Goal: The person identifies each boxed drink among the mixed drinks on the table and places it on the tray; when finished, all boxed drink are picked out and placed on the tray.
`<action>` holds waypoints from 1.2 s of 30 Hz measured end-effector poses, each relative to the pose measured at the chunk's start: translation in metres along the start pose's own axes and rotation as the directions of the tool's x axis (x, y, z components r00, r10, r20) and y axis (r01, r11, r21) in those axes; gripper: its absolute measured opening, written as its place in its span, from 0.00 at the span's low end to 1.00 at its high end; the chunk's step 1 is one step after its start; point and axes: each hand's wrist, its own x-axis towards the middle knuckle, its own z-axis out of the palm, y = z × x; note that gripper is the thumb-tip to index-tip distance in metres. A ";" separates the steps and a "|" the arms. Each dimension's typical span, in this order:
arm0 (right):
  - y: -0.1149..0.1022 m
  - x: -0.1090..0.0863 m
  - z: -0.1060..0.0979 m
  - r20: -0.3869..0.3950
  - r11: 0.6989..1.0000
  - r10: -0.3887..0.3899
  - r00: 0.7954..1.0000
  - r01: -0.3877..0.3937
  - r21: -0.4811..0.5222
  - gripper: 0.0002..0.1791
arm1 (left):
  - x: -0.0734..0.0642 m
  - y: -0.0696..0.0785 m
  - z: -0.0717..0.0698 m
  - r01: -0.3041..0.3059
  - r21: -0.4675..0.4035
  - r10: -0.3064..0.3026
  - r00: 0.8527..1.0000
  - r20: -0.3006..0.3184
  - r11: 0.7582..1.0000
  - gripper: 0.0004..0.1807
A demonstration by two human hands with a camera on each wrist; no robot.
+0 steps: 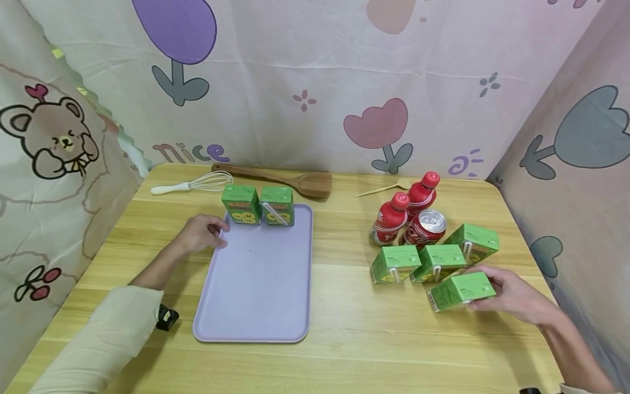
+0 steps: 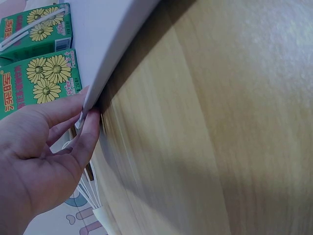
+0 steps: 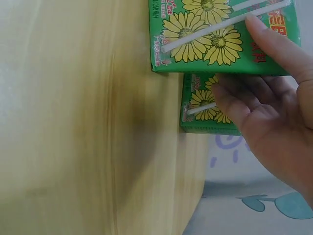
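My left hand (image 1: pixel 199 233) pinches the left rim of a lilac tray (image 1: pixel 261 290), thumb and fingers on either side of it in the left wrist view. Two green drink cartons (image 1: pixel 240 204) with yellow flowers stand at the tray's far end. On the right, my right hand (image 1: pixel 517 295) holds another green drink carton (image 1: pixel 461 290), seen up close as a carton (image 3: pixel 215 36) with a white straw on its face under the thumb. Just beyond it are three more cartons, a left one (image 1: pixel 395 264), a middle one (image 1: pixel 439 261) and a right one (image 1: pixel 473 241).
Behind the cartons stand two red bottles (image 1: pixel 390 219) and a red can (image 1: pixel 424 227). Along the back edge lie a whisk (image 1: pixel 197 183), a wooden spatula (image 1: pixel 310 183) and a small wooden spoon (image 1: pixel 381 189). Printed cloth (image 1: pixel 275 82) hangs around the table.
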 end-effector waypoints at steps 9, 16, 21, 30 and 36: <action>0.000 -0.003 0.004 -0.057 0.997 0.058 0.997 -0.061 -0.045 0.28 | -0.001 0.000 0.000 0.000 -0.004 0.000 1.000 0.004 1.000 0.18; -0.005 -0.008 0.006 -0.080 0.997 0.067 0.995 -0.069 -0.024 0.30 | 0.001 -0.001 0.000 0.002 -0.001 -0.002 1.000 0.013 1.000 0.18; -0.019 -0.006 0.008 -0.070 0.999 0.027 0.997 -0.028 -0.025 0.29 | -0.001 0.001 0.000 -0.003 -0.002 0.003 1.000 0.010 1.000 0.18; -0.053 0.006 0.028 -0.001 0.999 -0.038 0.999 0.038 -0.007 0.25 | 0.000 0.001 0.001 0.006 -0.001 -0.006 1.000 0.012 1.000 0.18; -0.085 0.025 0.048 -0.005 0.996 -0.075 0.997 0.075 -0.046 0.25 | -0.001 0.001 -0.001 0.013 0.001 -0.013 1.000 0.016 1.000 0.19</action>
